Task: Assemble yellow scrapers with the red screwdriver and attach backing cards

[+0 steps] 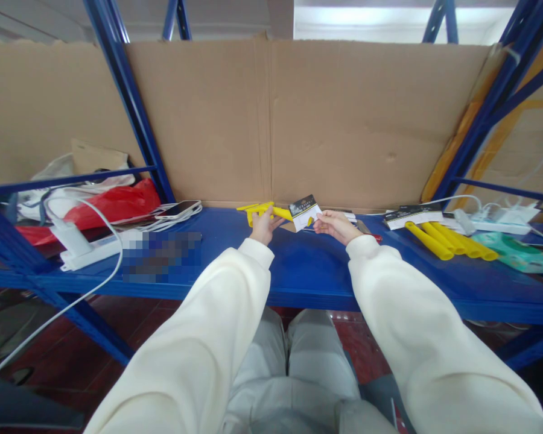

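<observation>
My left hand [262, 225] is closed around a yellow plastic tool [256, 211] with a tubular handle, just above the blue shelf. The handle's end [282, 213] points right and meets the left edge of a black-and-white printed card [304, 211]. Pinched at its lower right corner, the card is in my right hand [336, 226]. A small yellow patch shows low on the card; whether it is print or a separate part is unclear. My fingers hide part of the tool.
Several yellow tubes [450, 240] lie at the right beside a stack of printed cards [412, 216] and a green packet [520, 250]. Left are a power strip [93, 250], a red bag [117, 205] and a phone [181, 208]. A cardboard panel [208, 120] stands behind.
</observation>
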Motion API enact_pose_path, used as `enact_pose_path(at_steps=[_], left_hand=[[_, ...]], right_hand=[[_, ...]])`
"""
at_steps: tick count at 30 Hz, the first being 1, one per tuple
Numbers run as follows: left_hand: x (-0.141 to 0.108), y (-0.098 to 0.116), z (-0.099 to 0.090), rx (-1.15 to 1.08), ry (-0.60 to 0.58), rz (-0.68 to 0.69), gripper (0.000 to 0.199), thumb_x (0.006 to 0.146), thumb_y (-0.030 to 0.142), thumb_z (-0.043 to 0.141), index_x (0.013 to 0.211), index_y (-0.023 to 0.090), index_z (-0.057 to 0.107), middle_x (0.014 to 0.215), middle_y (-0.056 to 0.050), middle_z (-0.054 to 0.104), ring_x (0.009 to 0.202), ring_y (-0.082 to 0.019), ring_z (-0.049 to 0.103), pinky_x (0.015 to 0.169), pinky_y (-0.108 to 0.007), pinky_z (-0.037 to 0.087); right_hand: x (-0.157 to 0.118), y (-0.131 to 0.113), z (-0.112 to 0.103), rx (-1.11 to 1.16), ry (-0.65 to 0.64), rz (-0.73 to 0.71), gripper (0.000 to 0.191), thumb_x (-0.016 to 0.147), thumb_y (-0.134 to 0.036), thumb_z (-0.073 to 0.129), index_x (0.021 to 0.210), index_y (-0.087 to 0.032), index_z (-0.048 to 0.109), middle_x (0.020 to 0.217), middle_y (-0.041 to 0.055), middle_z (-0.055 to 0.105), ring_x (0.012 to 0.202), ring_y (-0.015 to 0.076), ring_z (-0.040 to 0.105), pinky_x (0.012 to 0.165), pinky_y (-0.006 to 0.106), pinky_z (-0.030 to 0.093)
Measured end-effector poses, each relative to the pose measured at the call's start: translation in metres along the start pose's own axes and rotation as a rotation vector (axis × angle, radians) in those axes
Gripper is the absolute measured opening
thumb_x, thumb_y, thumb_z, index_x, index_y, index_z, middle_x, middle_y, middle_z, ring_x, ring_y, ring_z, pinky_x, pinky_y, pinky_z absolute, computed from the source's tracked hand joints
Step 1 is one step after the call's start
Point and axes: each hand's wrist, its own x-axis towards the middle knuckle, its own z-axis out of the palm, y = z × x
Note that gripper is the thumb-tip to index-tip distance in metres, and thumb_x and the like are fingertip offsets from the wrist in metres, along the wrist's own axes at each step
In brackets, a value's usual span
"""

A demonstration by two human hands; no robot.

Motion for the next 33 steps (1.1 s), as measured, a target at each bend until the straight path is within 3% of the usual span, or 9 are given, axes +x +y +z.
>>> enact_pose_path(at_steps=[9, 13, 21, 33], left_hand=[[0.0026, -0.0031, -0.0005, 0.021, -0.057, 0.021, 0.037, 0.08, 0.016, 0.074, 0.103, 0.025, 0.046, 0.093, 0.001, 0.065, 0.072, -0.013, 0.07, 0.074, -0.033, 0.061], [0.0015, -0.0038, 0.0005, 0.074, -0.096, 0.015, 0.032, 0.083, 0.012, 0.07, 0.101, 0.025, 0.048, 0.085, 0.004, 0.065, 0.063, -0.009, 0.067, 0.072, -0.03, 0.06], [0.001, -0.0071, -0.0007, 0.09, -0.198, 0.014, 0.023, 0.081, 0.008, 0.066, 0.092, 0.022, 0.051, 0.077, 0.004, 0.066, 0.064, -0.011, 0.067, 0.078, -0.034, 0.058], [-0.0014, -0.0068, 0.0014, 0.069, -0.295, -0.04, 0.029, 0.079, 0.005, 0.066, 0.1, 0.022, 0.056, 0.073, 0.003, 0.068, 0.061, -0.012, 0.067, 0.076, -0.034, 0.059]], right_hand=[[0.0011, 0.0018, -0.0013, -0.02, -0.008, -0.029, 0.026, 0.082, -0.031, 0.076, 0.068, -0.019, 0.057, 0.06, -0.0002, 0.07, 0.054, 0.0094, 0.063, 0.067, 0.024, 0.056], [0.0005, 0.002, -0.0005, -0.025, 0.0, -0.046, 0.031, 0.076, -0.035, 0.08, 0.066, -0.019, 0.055, 0.056, -0.0019, 0.066, 0.054, 0.0091, 0.062, 0.067, 0.024, 0.055], [0.0035, 0.0053, -0.0037, -0.039, -0.023, -0.064, 0.041, 0.063, -0.044, 0.086, 0.065, -0.02, 0.053, 0.057, -0.0047, 0.061, 0.053, 0.0083, 0.056, 0.062, 0.024, 0.051], [0.0037, 0.0042, -0.0009, -0.004, 0.027, -0.017, 0.04, 0.063, -0.038, 0.088, 0.062, -0.02, 0.053, 0.061, -0.0032, 0.064, 0.057, 0.009, 0.06, 0.057, 0.02, 0.051]])
